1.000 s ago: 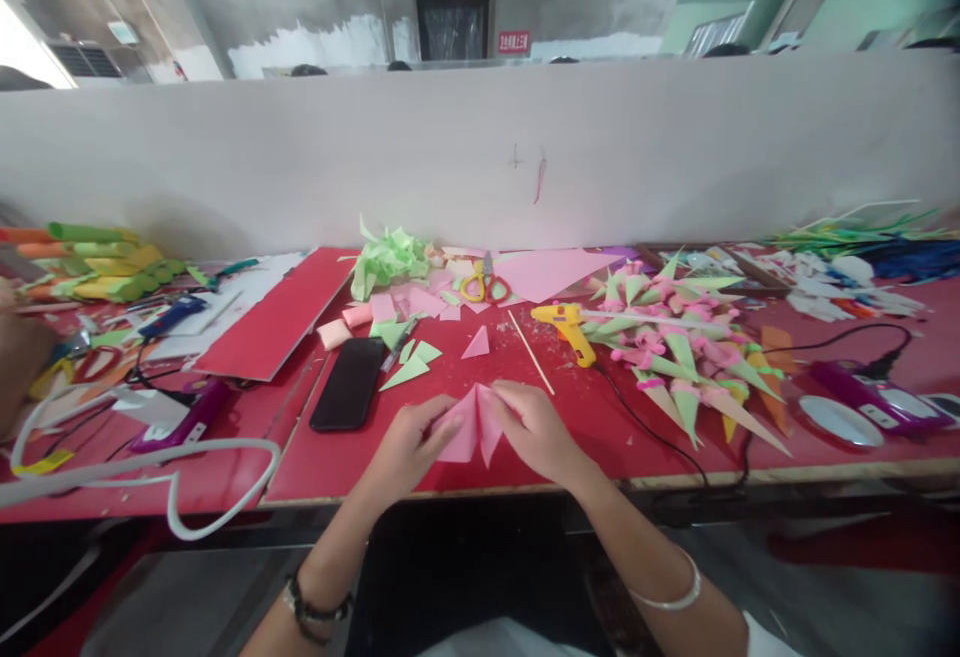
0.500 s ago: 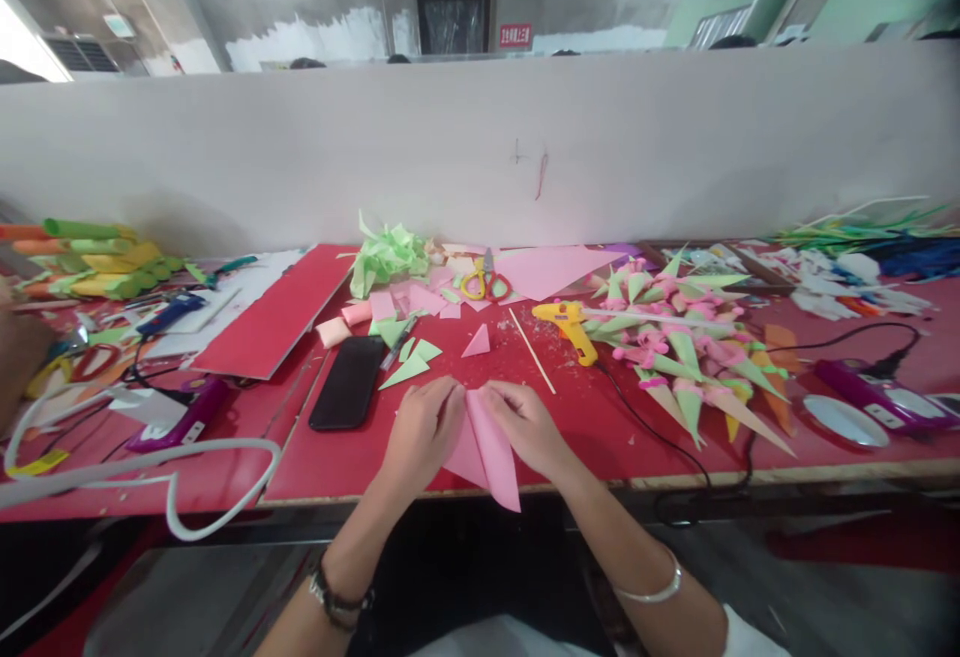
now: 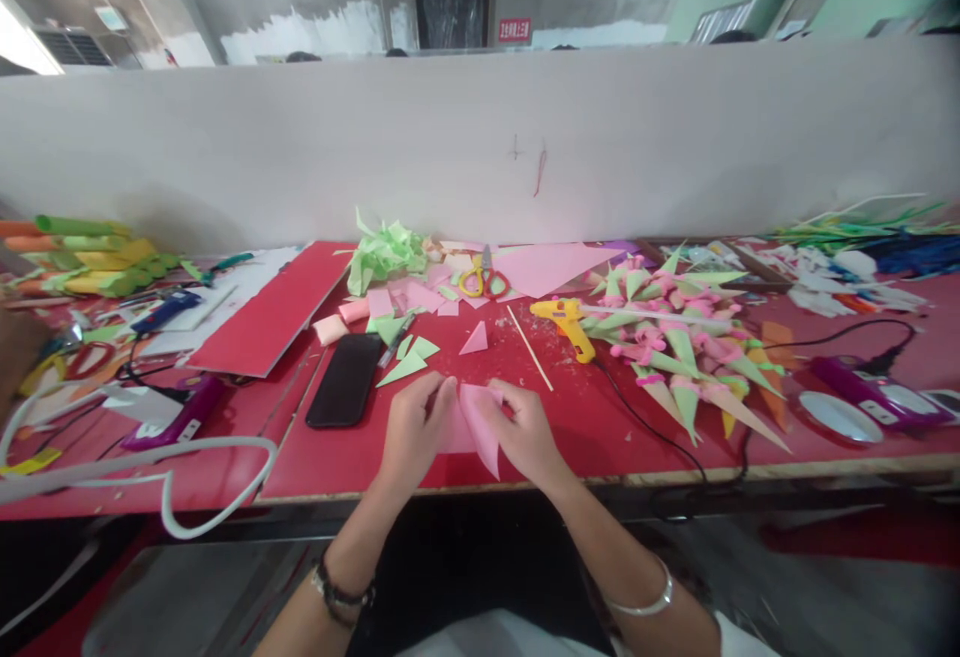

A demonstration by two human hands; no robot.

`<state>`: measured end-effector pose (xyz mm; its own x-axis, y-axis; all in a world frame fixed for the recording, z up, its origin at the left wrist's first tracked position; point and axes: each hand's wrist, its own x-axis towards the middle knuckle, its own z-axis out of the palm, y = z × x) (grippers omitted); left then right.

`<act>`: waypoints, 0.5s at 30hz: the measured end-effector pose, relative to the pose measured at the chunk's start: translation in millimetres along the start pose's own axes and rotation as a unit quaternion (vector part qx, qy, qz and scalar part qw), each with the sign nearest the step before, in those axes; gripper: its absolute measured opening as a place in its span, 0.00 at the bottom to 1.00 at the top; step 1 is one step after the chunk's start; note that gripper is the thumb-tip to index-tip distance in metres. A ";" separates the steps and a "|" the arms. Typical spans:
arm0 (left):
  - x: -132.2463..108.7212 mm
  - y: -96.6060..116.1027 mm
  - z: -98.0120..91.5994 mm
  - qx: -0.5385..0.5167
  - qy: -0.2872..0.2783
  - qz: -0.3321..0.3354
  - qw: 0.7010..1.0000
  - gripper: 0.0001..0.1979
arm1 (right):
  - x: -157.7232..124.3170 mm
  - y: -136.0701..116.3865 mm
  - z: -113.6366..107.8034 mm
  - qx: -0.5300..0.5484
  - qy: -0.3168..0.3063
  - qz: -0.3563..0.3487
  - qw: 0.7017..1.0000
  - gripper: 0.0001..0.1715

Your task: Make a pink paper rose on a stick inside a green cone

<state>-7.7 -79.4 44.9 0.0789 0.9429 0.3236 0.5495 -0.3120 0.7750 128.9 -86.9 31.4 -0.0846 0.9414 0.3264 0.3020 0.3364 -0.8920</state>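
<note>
A pink sheet of paper (image 3: 475,426) is bent between my two hands, just above the table's front edge. My left hand (image 3: 417,423) pinches its left side between thumb and fingers. On the other side my right hand (image 3: 526,427) grips the sheet near its top corner. Beyond the hands lie a small pink paper triangle (image 3: 474,339), several green paper pieces (image 3: 405,367) and a thin wooden stick (image 3: 529,347). A black phone (image 3: 343,381) rests left of my left hand. To the right is a yellow glue gun (image 3: 568,325) with its cord trailing forward.
Paper cones in green and pink (image 3: 679,337) are heaped at the right. Yellow-and-red scissors (image 3: 484,277) lie among scraps at the back, beside crumpled green paper (image 3: 386,255). A red board (image 3: 270,312) and a white tube (image 3: 217,447) are at the left; a white partition (image 3: 420,157) stands behind.
The pink sheet has turned and its lower tip sits higher and nearer my right hand. My hands have moved slightly, both still holding the paper.
</note>
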 end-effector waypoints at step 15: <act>-5.8 -15.7 -30.7 0.092 -0.056 -0.009 0.994 0.18 | -1.8 11.1 -14.9 -0.049 0.008 0.032 0.998 0.23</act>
<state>-42.4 -83.5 47.5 0.1543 0.9586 0.2394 0.6933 -0.2777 0.6650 146.6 -85.3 25.5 -0.0478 0.9604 0.2746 0.3976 0.2705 -0.8768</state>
